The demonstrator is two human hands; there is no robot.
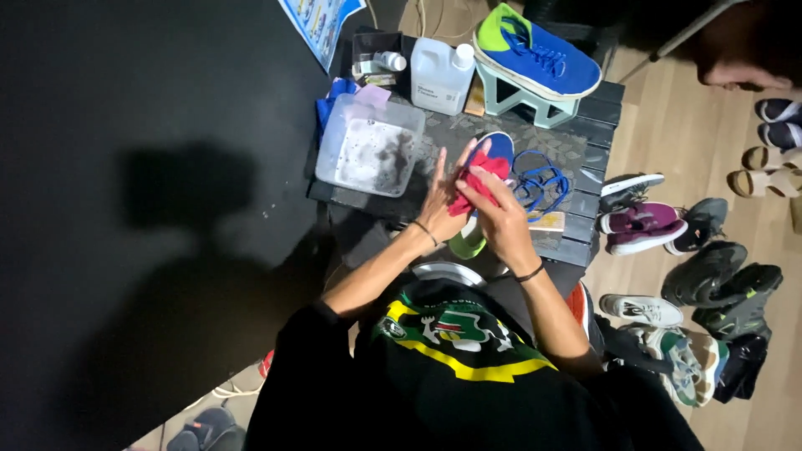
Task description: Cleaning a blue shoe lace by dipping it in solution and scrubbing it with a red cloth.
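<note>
Red cloth [473, 189] pressed by 2 bare hands onto a blue sneaker with a green heel [484, 190] on a dark slatted table [585, 242].

Left hand [441, 200] lies flat with fingers stretched against the shoe's side, steadying it; right hand [499, 215] is clenched around the crumpled cloth, pushing it on the shoe's upper. Loose blue laces [539, 184] lie just beside the shoe to the right. A clear plastic tub of foamy water [369, 144] sits near on the left, with a white plastic jug [440, 77] behind it. Another blue sneaker with a green tongue [535, 52] rests on a pale green stand [522, 98] at the table's far edge. Several pairs of shoes [668, 250] lie on the wooden floor [668, 125].
</note>
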